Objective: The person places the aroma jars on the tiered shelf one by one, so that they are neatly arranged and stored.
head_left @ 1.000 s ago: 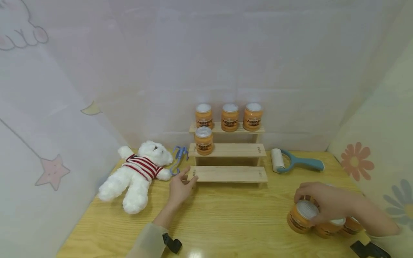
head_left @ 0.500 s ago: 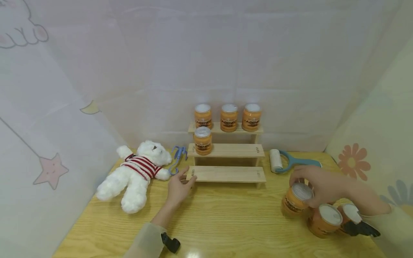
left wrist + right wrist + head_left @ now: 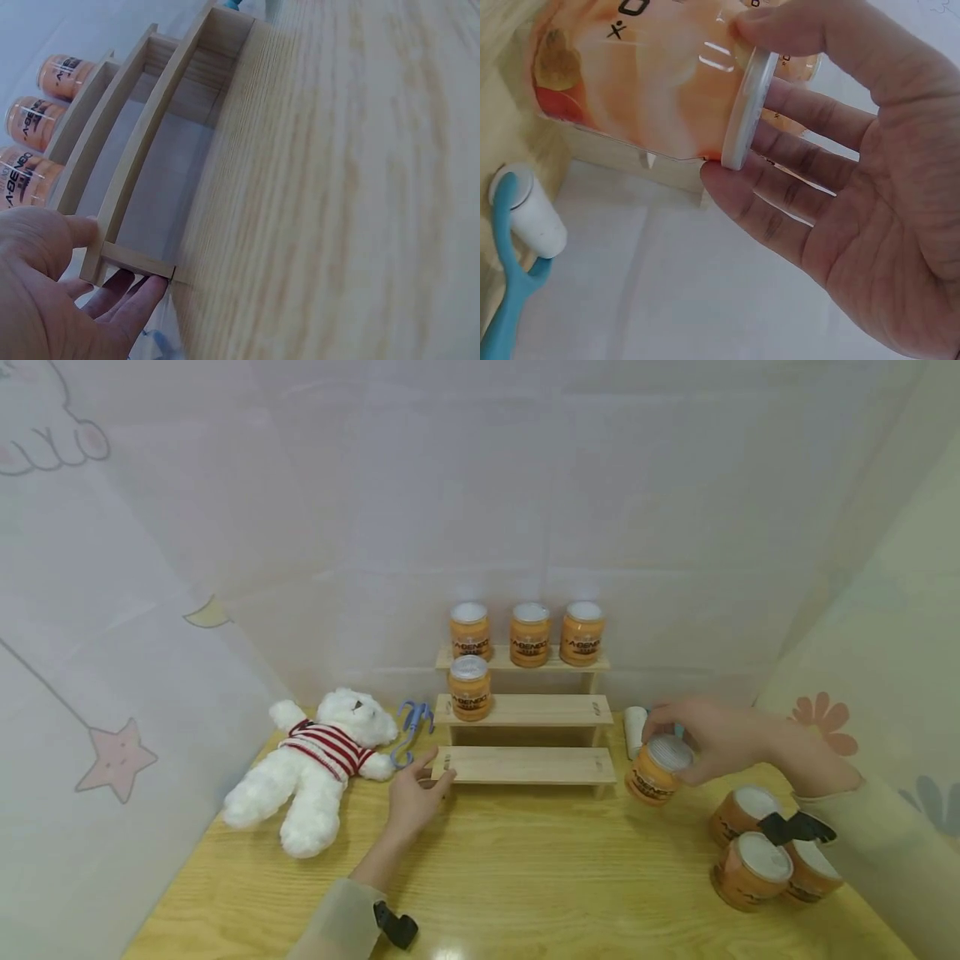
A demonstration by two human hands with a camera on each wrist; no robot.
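My right hand (image 3: 708, 739) grips an orange-labelled jar (image 3: 651, 779) by its pale lid, holding it slightly tilted right of the rack. In the right wrist view, thumb and fingertips close around the lid (image 3: 748, 109). A three-step wooden rack (image 3: 525, 766) stands mid-table. At its left end, my left hand (image 3: 414, 797) holds the lowest step, with the thumb on the board's edge and fingers against the leg in the left wrist view. Three matching jars line the top step, among them a middle jar (image 3: 529, 639). Another jar (image 3: 469, 693) stands at the left of the second step.
Several matching jars, including a front one (image 3: 750, 875), stand on the right of the table near my right forearm. A lint roller (image 3: 634, 731) lies behind my right hand, partly covered. A white teddy bear (image 3: 326, 752) and a blue-purple hook (image 3: 411, 731) lie left of the rack.
My right hand has lifted the jar away from the group at the right and carried it left and farther back toward the rack. My left hand has stayed at the rack's end.
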